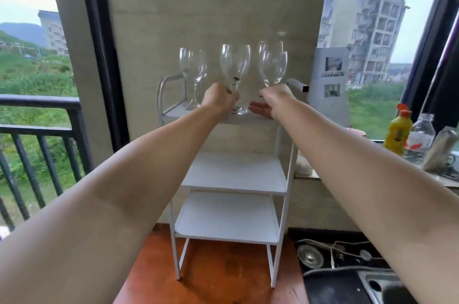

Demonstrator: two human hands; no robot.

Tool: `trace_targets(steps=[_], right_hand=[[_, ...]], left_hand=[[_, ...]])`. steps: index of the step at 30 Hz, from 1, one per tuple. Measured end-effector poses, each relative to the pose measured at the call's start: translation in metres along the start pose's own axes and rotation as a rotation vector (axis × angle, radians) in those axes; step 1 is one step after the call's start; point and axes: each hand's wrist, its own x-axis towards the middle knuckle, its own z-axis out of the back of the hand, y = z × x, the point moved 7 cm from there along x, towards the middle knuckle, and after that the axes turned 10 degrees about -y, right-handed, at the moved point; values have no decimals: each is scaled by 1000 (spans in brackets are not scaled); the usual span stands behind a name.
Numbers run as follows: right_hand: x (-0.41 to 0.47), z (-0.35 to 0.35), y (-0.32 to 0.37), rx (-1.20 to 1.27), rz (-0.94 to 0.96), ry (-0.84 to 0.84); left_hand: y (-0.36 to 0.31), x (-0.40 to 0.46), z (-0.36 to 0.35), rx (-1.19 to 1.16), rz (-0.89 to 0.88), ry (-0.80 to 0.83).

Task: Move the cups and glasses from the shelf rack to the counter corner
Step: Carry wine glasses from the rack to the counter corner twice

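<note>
Both of your bare arms reach forward to the top tier of a white three-tier shelf rack [231, 169] that stands on a reddish-brown counter [218, 271] against a beige wall. Your left hand [219, 99] is curled into a fist around the stem of the middle wine glass [235, 65], whose foot sits on or just above the top shelf below your knuckles; which of the two you cannot tell. Your right hand [273, 100] grips the stem of the right wine glass [273, 68] between thumb and upper fingers, while its lower fingers [259, 109] stretch out flat and loose toward the middle glass's foot. Behind that right glass another bowl shows faintly; motion blur leaves it unclear whether it is a separate glass. At the left end of the top shelf two more wine glasses [193, 73] stand upright, close together, untouched and just beside your left hand. The two lower shelves hold nothing. On the window ledge to the right stand a yellow bottle with an orange cap [397, 131] and, just beside it, a clear glass bottle [422, 133].
</note>
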Motion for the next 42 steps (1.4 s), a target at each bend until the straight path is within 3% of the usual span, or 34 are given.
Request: trace_targets(steps=[9,21,30,34,42], right_hand=[[6,7,-5,59,-44,-140],[-62,6,36,-49,346,29],[-134,23,26,-157,439,26],[-174,35,-8,-213,378,41],[-248,84,-114,-250,77,-11]], left_hand=[[-3,-1,-1,-103,-50,-2],[-18,-52,70,-209,-107,-273],[15,-106,111,-233,6,-267],[31,-152,121,-265,85,-183],[78,-272,108,-187,239,27]])
